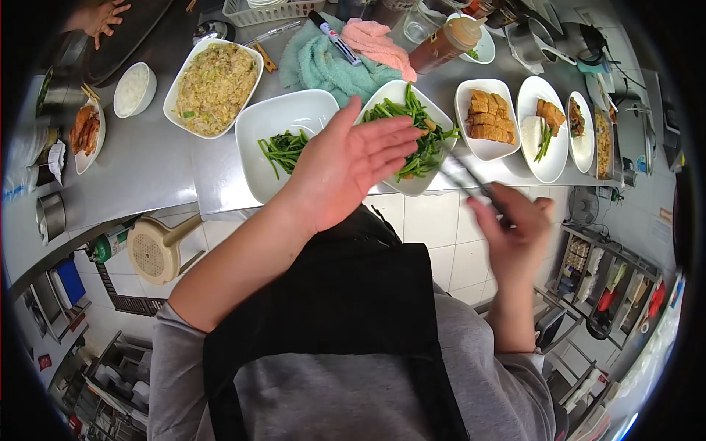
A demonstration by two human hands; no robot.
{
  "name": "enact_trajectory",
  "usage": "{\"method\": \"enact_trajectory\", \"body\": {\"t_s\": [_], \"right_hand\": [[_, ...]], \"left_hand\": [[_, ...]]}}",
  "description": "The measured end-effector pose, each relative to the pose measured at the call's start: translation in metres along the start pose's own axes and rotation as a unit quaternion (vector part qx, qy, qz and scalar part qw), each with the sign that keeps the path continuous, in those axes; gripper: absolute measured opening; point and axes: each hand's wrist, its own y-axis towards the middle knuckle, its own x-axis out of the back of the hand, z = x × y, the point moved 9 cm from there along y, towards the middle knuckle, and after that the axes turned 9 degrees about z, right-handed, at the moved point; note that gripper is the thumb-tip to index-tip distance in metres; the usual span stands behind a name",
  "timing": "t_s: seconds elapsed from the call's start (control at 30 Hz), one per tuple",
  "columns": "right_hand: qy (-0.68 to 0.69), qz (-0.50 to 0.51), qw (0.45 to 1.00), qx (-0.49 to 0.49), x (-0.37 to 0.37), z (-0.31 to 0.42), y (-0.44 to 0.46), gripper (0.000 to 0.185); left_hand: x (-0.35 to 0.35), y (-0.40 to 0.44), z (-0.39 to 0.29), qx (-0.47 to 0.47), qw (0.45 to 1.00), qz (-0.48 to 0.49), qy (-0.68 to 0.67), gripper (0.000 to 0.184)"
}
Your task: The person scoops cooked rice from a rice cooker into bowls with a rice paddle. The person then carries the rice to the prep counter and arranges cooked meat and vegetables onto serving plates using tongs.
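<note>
My left hand (360, 158) is open, its palm turned up and fingers stretched out over the near side of a white bowl (412, 187) of stir-fried greens (412, 125). My right hand (518, 228) is closed around slim dark tongs (474, 182), blurred by motion; their tips reach the right edge of those greens. Left of this stands another white bowl (254, 165) with a smaller heap of greens (283, 152), partly hidden behind my left hand and forearm.
Fried rice (217, 88) and a bowl of white rice (134, 90) stand left. Sliced fried food (490, 121) and a rice plate (540, 158) stand right. Behind are a teal towel (309, 59), a marker (334, 38) and a sauce bottle (445, 45). Another person's hand (103, 20) shows upper left.
</note>
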Motion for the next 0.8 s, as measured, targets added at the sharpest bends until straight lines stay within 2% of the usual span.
{"method": "enact_trajectory", "body": {"t_s": [0.03,0.07,0.1,0.27,0.33,0.4,0.43,0.5,0.57,0.6,0.67,0.7,0.77,0.8], "right_hand": [[-0.04,0.03,0.998,0.044,-0.013,0.015,0.002,0.033],[-0.075,0.058,0.995,0.029,-0.024,0.014,0.0,0.036],[-0.056,0.051,0.997,0.023,-0.019,0.011,-0.003,0.037],[0.017,0.048,0.999,0.006,0.001,0.003,-0.013,0.036],[0.097,0.049,0.993,-0.037,0.003,-0.013,-0.015,0.033],[0.248,0.057,0.952,-0.168,-0.007,-0.037,-0.018,0.028],[0.253,0.073,0.944,-0.202,-0.013,-0.046,-0.017,0.028],[0.257,0.088,0.934,-0.233,-0.023,-0.06,-0.015,0.029],[0.017,0.151,0.974,-0.167,-0.035,-0.056,-0.006,0.034],[-0.006,0.157,0.977,-0.145,-0.044,-0.053,-0.003,0.04],[-0.129,0.185,0.972,-0.07,-0.062,-0.038,0.009,0.039],[-0.129,0.184,0.972,-0.071,-0.068,-0.035,0.016,0.039],[-0.215,0.236,0.945,-0.075,-0.088,-0.032,0.029,0.048],[-0.215,0.236,0.945,-0.075,-0.094,-0.027,0.036,0.048]], "left_hand": [[-0.01,0.002,0.006,0.034,0.997,0.028,-0.062,0.069],[-0.019,0.002,0.013,0.07,0.988,0.057,-0.123,0.079],[-0.024,0.003,0.018,0.083,0.985,0.085,-0.126,0.085],[-0.035,-0.003,0.023,0.098,0.978,0.1,-0.152,0.087],[-0.037,-0.006,0.02,0.094,0.977,0.103,-0.159,0.088],[-0.032,-0.014,0.016,0.087,0.979,0.085,-0.163,0.085],[-0.027,-0.021,0.014,0.085,0.979,0.084,-0.163,0.085],[-0.001,-0.045,0.005,0.062,0.996,0.038,-0.044,0.078],[0.037,-0.085,0.0,0.054,0.997,0.014,0.057,0.07],[0.059,-0.11,0.002,0.069,0.996,0.0,0.058,0.068],[0.115,-0.167,0.012,0.101,0.991,-0.012,0.083,0.065],[0.144,-0.196,0.022,0.117,0.987,-0.009,0.108,0.063],[0.196,-0.255,0.047,0.22,0.955,-0.129,0.149,0.057],[0.214,-0.283,0.054,0.277,0.903,-0.175,0.277,0.052]]}}
